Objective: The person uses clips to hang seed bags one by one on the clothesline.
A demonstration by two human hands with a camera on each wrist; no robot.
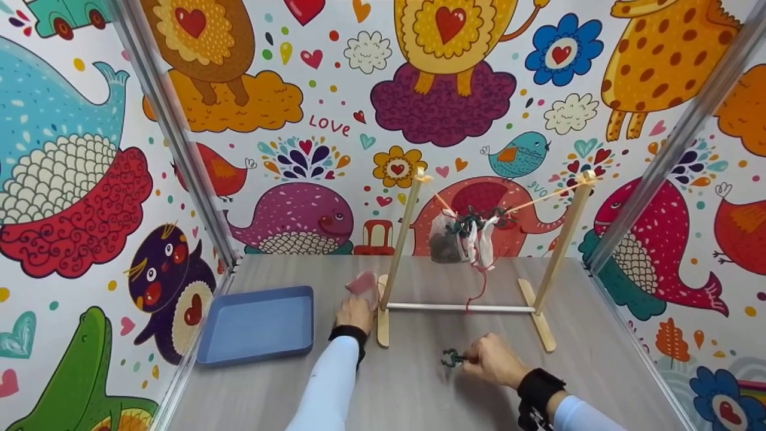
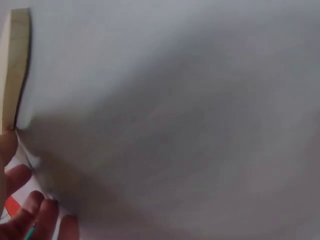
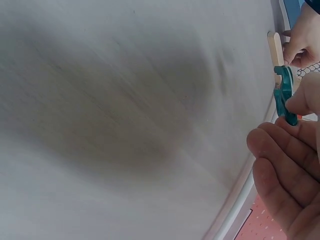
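In the head view my left hand [image 1: 353, 314] reaches down beside the left foot of a wooden stand, with its fingers at a small pink, partly see-through pouch [image 1: 362, 283]. In the left wrist view the fingers [image 2: 46, 215] are bent near the stand's foot [image 2: 17, 67]; I cannot tell whether they pinch the pouch. My right hand [image 1: 495, 360] is in front of the stand, low over the table. Its thumb and forefinger pinch a green plastic clip [image 3: 285, 95], while the other fingers lie loosely bent. The clip's forked end points left in the head view.
An orange cord [image 1: 541, 199] hangs between the wooden posts [image 1: 559, 251], carrying several green clips, white bundles, a grey-filled clear bag [image 1: 446, 242] and red string [image 1: 483, 284]. A white rod [image 1: 458, 307] joins the posts below. A blue tray [image 1: 257, 326] lies left. Patterned walls surround the table.
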